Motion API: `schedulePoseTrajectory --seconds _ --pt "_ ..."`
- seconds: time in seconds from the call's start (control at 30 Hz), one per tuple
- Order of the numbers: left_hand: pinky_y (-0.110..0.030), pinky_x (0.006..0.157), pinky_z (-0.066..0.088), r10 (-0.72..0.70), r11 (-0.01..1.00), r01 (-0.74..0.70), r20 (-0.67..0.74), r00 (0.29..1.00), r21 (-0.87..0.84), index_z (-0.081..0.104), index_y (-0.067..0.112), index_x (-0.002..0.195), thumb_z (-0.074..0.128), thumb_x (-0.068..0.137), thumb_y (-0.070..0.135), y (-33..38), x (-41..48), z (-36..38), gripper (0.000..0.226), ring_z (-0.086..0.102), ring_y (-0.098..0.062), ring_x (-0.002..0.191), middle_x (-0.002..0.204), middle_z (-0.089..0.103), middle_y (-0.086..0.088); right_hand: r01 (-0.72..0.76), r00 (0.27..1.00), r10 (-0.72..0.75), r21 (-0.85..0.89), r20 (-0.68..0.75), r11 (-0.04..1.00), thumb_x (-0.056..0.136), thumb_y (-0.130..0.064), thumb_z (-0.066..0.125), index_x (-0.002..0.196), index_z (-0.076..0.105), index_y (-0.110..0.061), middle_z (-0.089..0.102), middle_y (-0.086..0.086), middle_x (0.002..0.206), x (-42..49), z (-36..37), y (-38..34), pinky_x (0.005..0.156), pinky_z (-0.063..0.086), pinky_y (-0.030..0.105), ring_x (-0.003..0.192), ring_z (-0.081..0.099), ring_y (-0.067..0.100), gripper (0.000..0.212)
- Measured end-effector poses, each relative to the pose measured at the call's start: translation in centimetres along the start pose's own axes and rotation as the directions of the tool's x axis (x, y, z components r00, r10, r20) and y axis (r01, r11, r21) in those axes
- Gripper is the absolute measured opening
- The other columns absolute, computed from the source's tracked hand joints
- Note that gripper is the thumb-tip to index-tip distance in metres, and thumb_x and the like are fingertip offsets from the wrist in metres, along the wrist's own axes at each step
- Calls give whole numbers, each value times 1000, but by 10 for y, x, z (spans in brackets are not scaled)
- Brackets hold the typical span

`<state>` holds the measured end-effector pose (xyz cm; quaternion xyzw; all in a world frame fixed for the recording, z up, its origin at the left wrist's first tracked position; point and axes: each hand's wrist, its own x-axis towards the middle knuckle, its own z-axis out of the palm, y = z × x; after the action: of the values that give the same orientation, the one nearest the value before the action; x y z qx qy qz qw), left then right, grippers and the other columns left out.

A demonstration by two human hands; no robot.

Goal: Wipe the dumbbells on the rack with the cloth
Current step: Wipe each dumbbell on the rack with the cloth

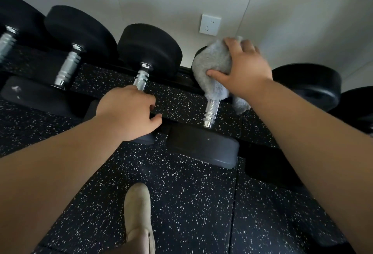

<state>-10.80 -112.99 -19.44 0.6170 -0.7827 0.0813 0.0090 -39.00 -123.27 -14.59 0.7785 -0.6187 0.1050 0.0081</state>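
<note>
A row of black dumbbells with chrome handles lies across a low black rack (pixel 181 81) along the wall. My right hand (pixel 245 68) presses a fluffy grey cloth (pixel 214 66) over the far head and upper handle of one dumbbell (pixel 211 110); that head is mostly hidden by the cloth. My left hand (pixel 129 112) is closed around the near end of the handle of the neighbouring dumbbell (pixel 150 48) to the left, covering its near head.
More dumbbells lie further left (pixel 69 66) and right (pixel 308 84) on the rack. A white wall socket (pixel 210 24) sits above. My beige shoe (pixel 139 217) stands on the speckled black rubber floor (pixel 191 203) below the rack.
</note>
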Motion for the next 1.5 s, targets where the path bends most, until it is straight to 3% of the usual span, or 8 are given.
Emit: schedulePoseTrajectory --seconds 0.2,0.33,0.5,0.73,1.03,1.27,1.4,1.5 --pt "-29 57 36 -9 1000 8 15 1000 10 73 35 94 51 86 72 1 -1 -4 44 55 -18 72 82 57 4 323 945 -257 -461 202 826 89 -62 59 135 55 -24 55 13 130 34 -8 -61 93 45 50 119 53 40 59" --pt "-29 58 38 -11 1000 11 22 1000 7 74 37 98 48 85 74 -1 0 -1 47 58 -18 75 85 60 4 424 905 -366 -394 215 816 93 -55 59 138 51 -28 57 7 129 30 -12 -45 96 46 49 119 52 38 54" --pt "-31 63 43 -19 1000 18 39 999 11 71 36 95 36 84 74 -1 1 2 52 61 -16 85 83 61 8 88 994 -90 31 60 996 90 -63 64 157 26 -41 42 8 153 -6 -6 12 104 45 53 135 44 38 80" --pt "-32 65 48 -50 998 52 66 997 -28 71 36 92 29 78 75 -3 2 5 59 61 -18 83 81 58 7 -289 957 275 295 89 911 96 -67 50 165 -2 -26 21 16 165 -29 19 13 113 43 57 143 41 43 95" --pt "-31 61 34 -40 999 39 43 998 19 72 37 100 48 90 70 0 0 -1 42 55 -20 81 90 60 3 198 975 -179 -154 129 968 95 -76 41 156 28 -33 43 18 150 11 -14 -10 99 50 59 134 44 42 77" --pt "-33 67 39 -45 999 45 53 998 -5 71 35 92 50 88 70 -1 0 0 41 60 -22 85 88 61 2 -232 968 250 310 -22 922 112 -47 28 160 34 -24 47 20 154 -52 4 -7 103 49 41 134 52 39 54" --pt "-35 68 43 -56 998 56 60 997 -8 70 36 94 45 86 73 -2 2 1 45 62 -26 89 93 62 0 -249 956 293 515 -3 820 110 -51 26 96 69 -19 72 -1 89 -135 -10 -25 76 49 35 88 68 25 56" --pt "-35 70 45 -57 998 57 62 996 -7 71 37 98 46 86 73 -2 2 3 46 63 -27 92 97 64 -1 -319 945 302 532 123 785 103 -67 17 93 69 -14 74 -1 87 -194 -16 -32 81 59 49 86 71 22 75"
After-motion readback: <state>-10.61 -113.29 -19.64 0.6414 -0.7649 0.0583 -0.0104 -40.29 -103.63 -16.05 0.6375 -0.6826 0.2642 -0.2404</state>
